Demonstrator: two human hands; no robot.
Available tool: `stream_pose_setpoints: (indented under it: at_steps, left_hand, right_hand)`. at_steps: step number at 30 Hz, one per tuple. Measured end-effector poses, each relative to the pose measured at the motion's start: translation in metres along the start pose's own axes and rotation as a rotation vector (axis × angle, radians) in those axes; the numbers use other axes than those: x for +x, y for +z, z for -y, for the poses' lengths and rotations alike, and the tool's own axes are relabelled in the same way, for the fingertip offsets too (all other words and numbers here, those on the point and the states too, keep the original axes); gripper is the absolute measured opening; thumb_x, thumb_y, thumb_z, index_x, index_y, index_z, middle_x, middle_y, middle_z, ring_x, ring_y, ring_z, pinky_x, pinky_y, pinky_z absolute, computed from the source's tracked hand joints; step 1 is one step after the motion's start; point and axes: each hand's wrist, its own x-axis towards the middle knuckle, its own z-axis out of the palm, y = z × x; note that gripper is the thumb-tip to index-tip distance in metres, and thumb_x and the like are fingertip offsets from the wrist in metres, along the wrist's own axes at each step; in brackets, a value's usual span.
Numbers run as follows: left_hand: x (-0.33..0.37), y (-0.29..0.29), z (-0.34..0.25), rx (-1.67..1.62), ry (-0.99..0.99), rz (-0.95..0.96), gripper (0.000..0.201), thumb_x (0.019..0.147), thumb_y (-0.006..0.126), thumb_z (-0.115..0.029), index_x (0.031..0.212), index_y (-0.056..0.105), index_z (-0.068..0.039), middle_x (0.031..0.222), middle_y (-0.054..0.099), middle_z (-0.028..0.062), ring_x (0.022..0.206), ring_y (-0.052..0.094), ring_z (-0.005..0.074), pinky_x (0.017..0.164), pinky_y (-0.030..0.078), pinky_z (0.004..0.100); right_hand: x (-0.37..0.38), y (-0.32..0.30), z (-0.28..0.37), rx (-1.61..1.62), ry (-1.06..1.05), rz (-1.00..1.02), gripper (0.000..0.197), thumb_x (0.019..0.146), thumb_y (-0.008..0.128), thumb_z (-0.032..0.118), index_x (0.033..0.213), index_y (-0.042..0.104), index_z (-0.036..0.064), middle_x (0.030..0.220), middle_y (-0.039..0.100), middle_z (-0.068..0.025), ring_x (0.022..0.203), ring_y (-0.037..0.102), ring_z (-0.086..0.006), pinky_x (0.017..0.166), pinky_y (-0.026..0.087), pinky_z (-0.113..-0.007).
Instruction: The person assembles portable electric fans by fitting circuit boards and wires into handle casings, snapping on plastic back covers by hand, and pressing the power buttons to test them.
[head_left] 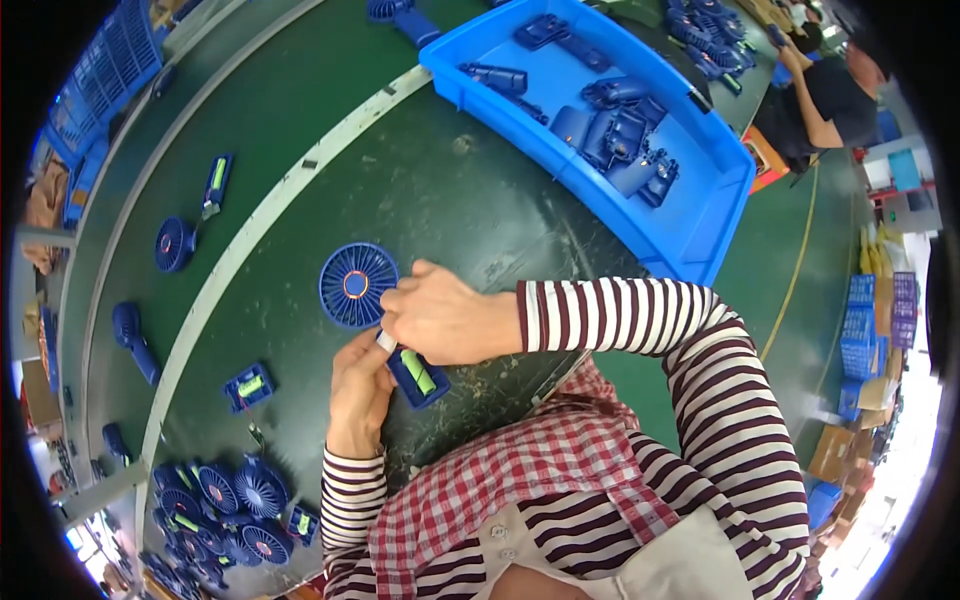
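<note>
A dark blue handheld fan (340, 287) lies on the green work surface in front of me, its round grille pointing away. Its handle (432, 398) stands open toward me, showing a light green battery cell (415, 372). My left hand (360, 392) grips the fan at the neck from the left, thumb and fingers closed. From the right, my right hand (445, 315) bends over the same neck, its fingers pressed together beside the grille. Something small and white shows at the left fingertips. My fingers hide the joint between grille and handle.
A blue plastic bin (722, 215) holding several dark blue casing parts (615, 130) stands at the far right. Fans are heaped at the near left (225, 505). Single fans lie along a pale curved strip (235, 260). A person (835, 95) works at the back right.
</note>
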Motion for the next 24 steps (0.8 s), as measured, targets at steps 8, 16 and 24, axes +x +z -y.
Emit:
stream_pose_setpoints:
  at_steps: [8, 16, 24]
  left_hand:
    - [0.004, -0.002, 0.000, -0.085, 0.102, 0.017, 0.027, 0.086, 0.050, -0.003, 0.108, 0.051, 0.012, 0.104, 0.061, 0.0151, 0.093, 0.061, 0.0200, 0.085, 0.047, 0.0306]
    - [-0.008, -0.003, -0.010, -0.041, 0.059, -0.034, 0.030, 0.087, 0.052, -0.011, 0.105, 0.051, 0.012, 0.098, 0.062, 0.0240, 0.083, 0.064, 0.0307, 0.074, 0.054, 0.0370]
    - [-0.011, -0.011, -0.002, -0.030, 0.123, -0.159, 0.027, 0.086, 0.054, -0.011, 0.104, 0.055, 0.010, 0.095, 0.063, 0.0170, 0.082, 0.063, 0.0246, 0.075, 0.052, 0.0351]
  right_hand:
    - [0.014, -0.036, -0.007, 0.097, 0.118, 0.192, 0.012, 0.067, 0.061, 0.015, 0.075, 0.060, 0.0064, 0.076, 0.060, -0.0103, 0.072, 0.061, -0.0272, 0.063, 0.047, -0.041]
    - [-0.013, -0.117, -0.176, -0.384, 0.589, -0.254, 0.022, 0.075, 0.058, 0.017, 0.094, 0.068, 0.0117, 0.082, 0.065, -0.0124, 0.078, 0.063, -0.0317, 0.072, 0.051, -0.041]
    - [0.031, -0.090, -0.243, -0.411, 0.370, 0.288, 0.030, 0.078, 0.055, 0.013, 0.107, 0.061, 0.0055, 0.100, 0.061, -0.0202, 0.093, 0.059, -0.0351, 0.083, 0.046, -0.041]
